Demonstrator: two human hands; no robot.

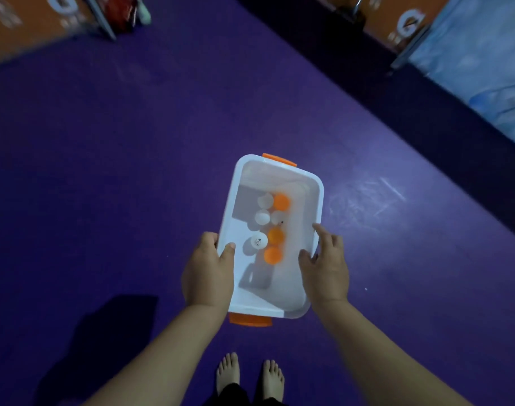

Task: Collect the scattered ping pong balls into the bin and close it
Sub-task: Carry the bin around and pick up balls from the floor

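Purple floor (pixel 133 171); both hands, left hand (pixel 208 273), right hand (pixel 326 268), gripping lidless bin (pixel 279 310) of balls (pixel 272 254)

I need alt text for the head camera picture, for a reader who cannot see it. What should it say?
Seen from above, a person's left hand and right hand hold the long sides of an open white bin with orange latches over a purple floor. Inside lie seven ping pong balls, four white and three orange; no lid is visible. The person's bare feet show below.
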